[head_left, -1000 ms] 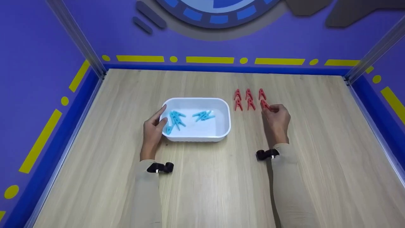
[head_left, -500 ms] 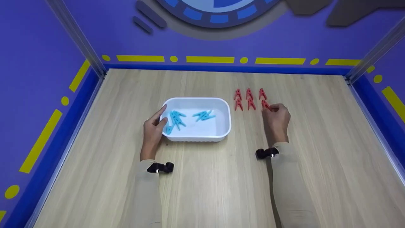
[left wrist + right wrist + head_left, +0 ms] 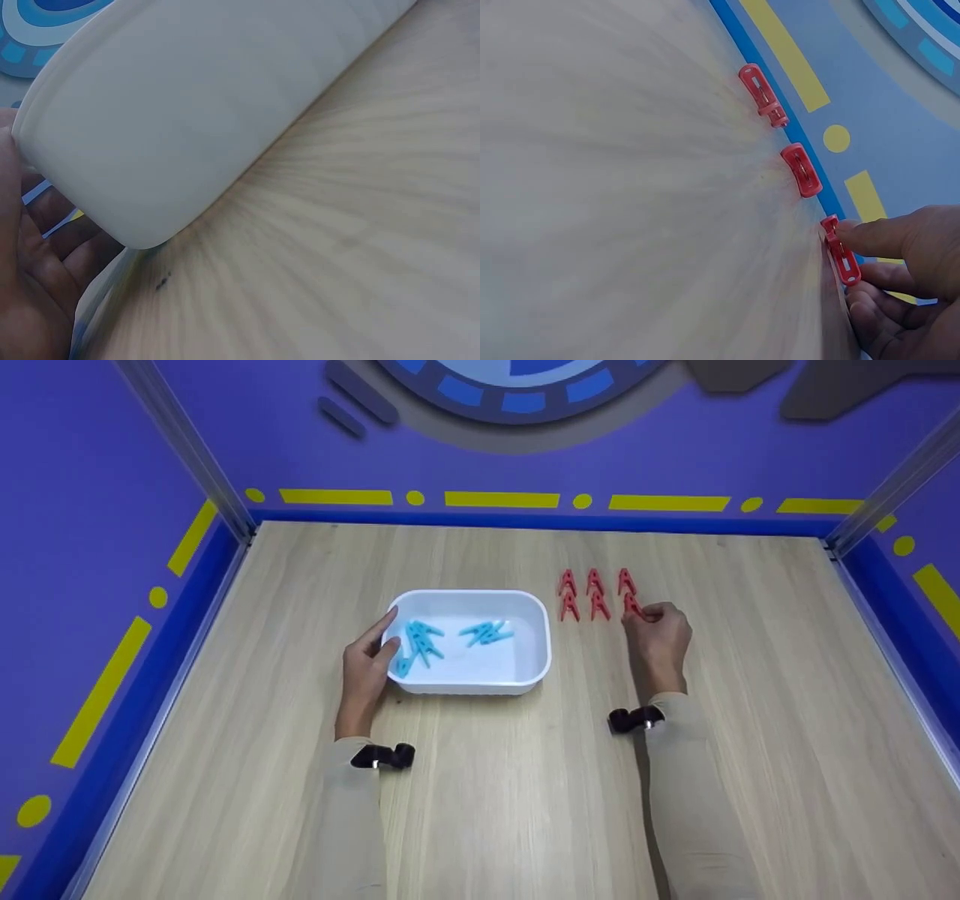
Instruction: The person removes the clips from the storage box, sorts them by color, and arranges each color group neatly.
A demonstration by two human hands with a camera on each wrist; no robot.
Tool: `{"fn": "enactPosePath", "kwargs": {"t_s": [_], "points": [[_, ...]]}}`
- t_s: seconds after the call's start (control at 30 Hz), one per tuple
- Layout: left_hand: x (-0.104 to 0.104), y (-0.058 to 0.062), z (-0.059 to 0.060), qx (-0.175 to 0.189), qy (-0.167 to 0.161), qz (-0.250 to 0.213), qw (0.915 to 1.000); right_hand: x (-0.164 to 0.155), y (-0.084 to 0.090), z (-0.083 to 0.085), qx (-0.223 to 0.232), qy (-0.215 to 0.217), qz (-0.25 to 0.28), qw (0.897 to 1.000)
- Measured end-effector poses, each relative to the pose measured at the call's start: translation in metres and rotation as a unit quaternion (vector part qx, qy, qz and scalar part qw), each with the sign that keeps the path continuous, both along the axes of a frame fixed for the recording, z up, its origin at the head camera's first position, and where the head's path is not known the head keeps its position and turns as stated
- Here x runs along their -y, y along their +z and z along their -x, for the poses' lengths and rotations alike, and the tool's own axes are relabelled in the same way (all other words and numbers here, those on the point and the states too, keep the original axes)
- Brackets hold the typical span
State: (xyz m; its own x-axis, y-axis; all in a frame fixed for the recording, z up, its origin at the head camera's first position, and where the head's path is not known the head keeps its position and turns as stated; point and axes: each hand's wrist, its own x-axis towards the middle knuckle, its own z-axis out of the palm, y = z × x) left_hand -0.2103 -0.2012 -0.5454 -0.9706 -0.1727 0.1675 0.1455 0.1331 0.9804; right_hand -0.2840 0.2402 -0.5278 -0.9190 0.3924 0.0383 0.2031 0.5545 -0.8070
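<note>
Since the earlier frames almost nothing had moved: we kept both hands where they were, and only the head view had shifted slightly, so that the whole scene sat a touch higher and to the right. Our right hand rested on the wooden table with its fingers curled, the thumb and forefinger pinching the near-right red clothespin of a small grid. In the right wrist view the same red clothespin lay flat on the table between the forefinger above it and the other fingertips below it. The grid comprised two rows of three red clothespins, lying to the right of the white tray and well apart from it. The five not held lay free of the hand, their open ends toward us.

Our left hand lay against the left end of the white tray, fingers relaxed and nearly straight; the thumb reached up along the rim, and the fingers rested on the outer wall. From the left wrist view we saw the tray wall close up, with the palm beside and below its rounded corner; whether the fingers actually gripped the rim could not be told from that view. Inside the tray lay two loose clusters of blue clothespins, one toward the left end near our fingertips and one near the middle. The tray stood flat on the table, roughly central, with purple walls enclosing the surface on three sides.
</note>
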Motion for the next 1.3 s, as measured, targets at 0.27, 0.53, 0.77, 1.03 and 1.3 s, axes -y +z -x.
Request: {"fn": "enactPosePath", "kwargs": {"t_s": [0.27,0.53,0.77,1.03,1.3], "points": [[-0.001,0.000,0.000,-0.010,0.002,0.004,0.9999,-0.001,-0.002,0.001,-0.018,0.008,0.001,1.000],[-0.001,0.001,0.000,-0.008,0.003,0.000,1.0000,-0.001,-0.001,0.001,-0.022,0.005,0.006,1.000],[-0.001,0.002,0.001,0.004,0.005,0.000,1.0000,0.001,0.013,-0.003,-0.051,0.020,0.003,0.998],[0.000,-0.001,0.001,-0.009,0.001,0.012,0.9999,0.014,0.033,-0.009,-0.120,0.071,0.023,0.990],[0.000,0.001,0.000,-0.008,0.001,0.011,0.9999,0.039,0.039,-0.013,-0.161,0.143,0.023,0.976]]}}
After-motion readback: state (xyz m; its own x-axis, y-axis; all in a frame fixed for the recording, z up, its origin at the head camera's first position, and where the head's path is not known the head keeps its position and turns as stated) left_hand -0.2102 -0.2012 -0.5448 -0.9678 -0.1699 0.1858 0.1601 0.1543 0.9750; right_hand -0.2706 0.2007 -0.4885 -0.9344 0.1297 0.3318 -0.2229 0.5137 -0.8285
